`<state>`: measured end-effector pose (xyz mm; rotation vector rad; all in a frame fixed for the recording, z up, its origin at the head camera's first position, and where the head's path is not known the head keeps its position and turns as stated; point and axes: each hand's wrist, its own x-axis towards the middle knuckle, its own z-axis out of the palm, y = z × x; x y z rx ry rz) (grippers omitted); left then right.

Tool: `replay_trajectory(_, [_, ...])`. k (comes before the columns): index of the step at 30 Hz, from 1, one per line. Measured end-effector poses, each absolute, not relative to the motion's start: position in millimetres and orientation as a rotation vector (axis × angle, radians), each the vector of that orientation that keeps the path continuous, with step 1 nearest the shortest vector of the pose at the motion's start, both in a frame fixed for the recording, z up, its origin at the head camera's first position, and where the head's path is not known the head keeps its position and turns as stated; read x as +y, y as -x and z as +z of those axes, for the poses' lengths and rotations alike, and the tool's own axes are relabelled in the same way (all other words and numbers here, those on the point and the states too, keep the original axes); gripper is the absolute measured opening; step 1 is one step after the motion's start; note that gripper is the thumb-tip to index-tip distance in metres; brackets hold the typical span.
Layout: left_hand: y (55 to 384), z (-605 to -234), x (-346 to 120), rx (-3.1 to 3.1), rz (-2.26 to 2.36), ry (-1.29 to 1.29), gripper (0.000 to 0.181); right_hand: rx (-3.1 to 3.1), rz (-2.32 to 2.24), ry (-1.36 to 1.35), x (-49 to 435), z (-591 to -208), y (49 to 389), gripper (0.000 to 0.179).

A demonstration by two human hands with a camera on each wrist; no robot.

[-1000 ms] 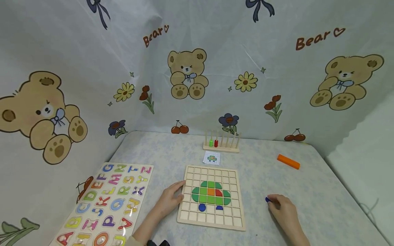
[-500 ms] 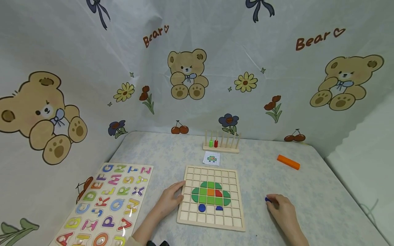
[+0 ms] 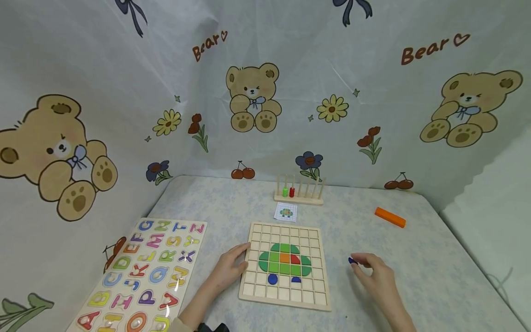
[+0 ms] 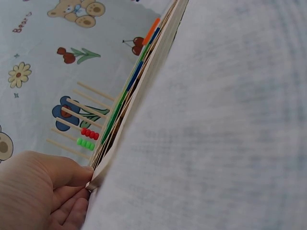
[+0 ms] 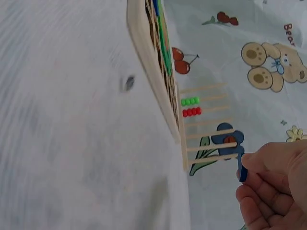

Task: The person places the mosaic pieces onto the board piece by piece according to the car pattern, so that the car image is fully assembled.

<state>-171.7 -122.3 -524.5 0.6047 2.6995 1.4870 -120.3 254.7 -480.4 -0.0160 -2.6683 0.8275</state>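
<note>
A wooden grid board [image 3: 254, 291] lies on the table, with green, orange, red and blue pieces forming a turtle shape. My left hand [image 3: 227, 269] holds the board's left edge between thumb and fingers; in the left wrist view the thumb [image 4: 72, 173] is right at the edge. To the right of the board, my right hand [image 3: 376, 278] pinches a small blue puzzle piece [image 3: 352, 261] between thumb and index finger. The right wrist view shows this piece [image 5: 242, 168] edge-on, its outline partly hidden by the fingers. A blue circle [image 3: 272, 279] and a blue half circle [image 3: 296, 279] sit low on the board.
A small picture card [image 3: 286, 212] with a turtle lies behind the board. Beyond it stands a wooden peg rack [image 3: 304, 201] with green and red beads. An alphabet board [image 3: 188, 272] lies at the left, and an orange bar [image 3: 390, 217] at the right.
My right hand has risen a little and shifted slightly left, the blue piece still pinched in its fingers. My left hand stays at the grid board's edge.
</note>
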Motion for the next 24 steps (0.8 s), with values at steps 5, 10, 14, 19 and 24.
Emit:
replay_trajectory(5, [173, -524, -123, 2.686, 1.489, -0.582, 0.051, -2.613, 0.833, -0.144, 227, -470, 120, 0.022])
replay_trajectory(10, [173, -525, -123, 2.687, 1.49, -0.586, 0.051, -2.601, 0.906, -0.295, 199, -467, 118, 0.026])
replay_trajectory(14, [173, -526, -124, 2.684, 1.49, -0.589, 0.051, -2.618, 1.029, -0.375, 181, -467, 117, 0.026])
replay_trajectory(19, [173, -527, -123, 2.678, 1.491, -0.582, 0.05, -2.58, 1.083, -0.554, 169, -474, 117, 0.025])
replay_trajectory(24, [173, -527, -123, 2.678, 1.495, -0.584, 0.05, -2.505, 1.103, -0.731, 164, -483, 118, 0.023])
